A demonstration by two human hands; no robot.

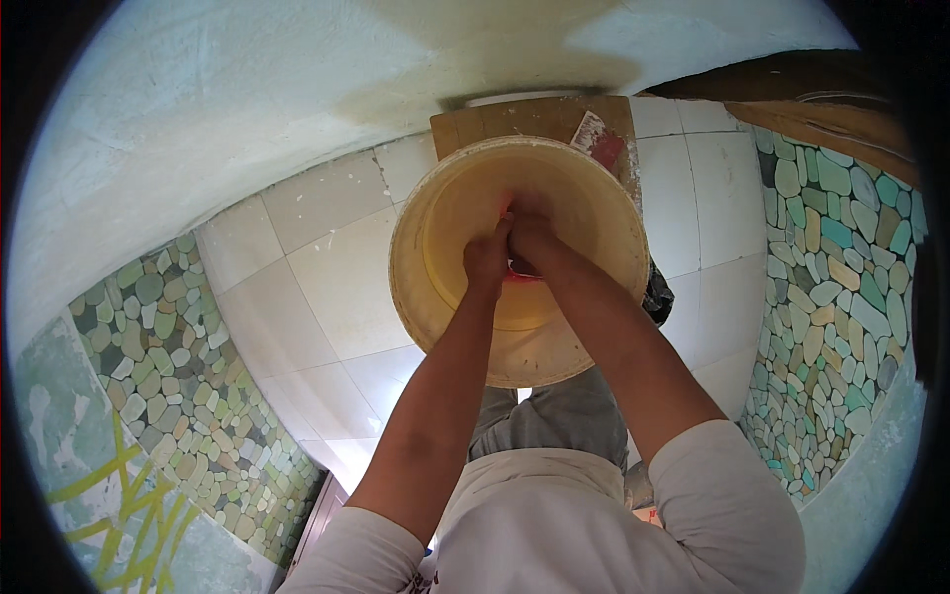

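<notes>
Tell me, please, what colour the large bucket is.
The bucket is a pale yellowish cream, best seen in the head view.

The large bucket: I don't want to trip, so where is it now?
The bucket is just right of centre in the head view, partly hiding the brown board, left hand and right hand inside it.

Floor tiles (322,309): pale, white-flecked
Pebble mosaic (831,297): green and cream, both sides
Black plastic (658,295): crumpled, shiny
Wall (198,99): pale blue
</notes>
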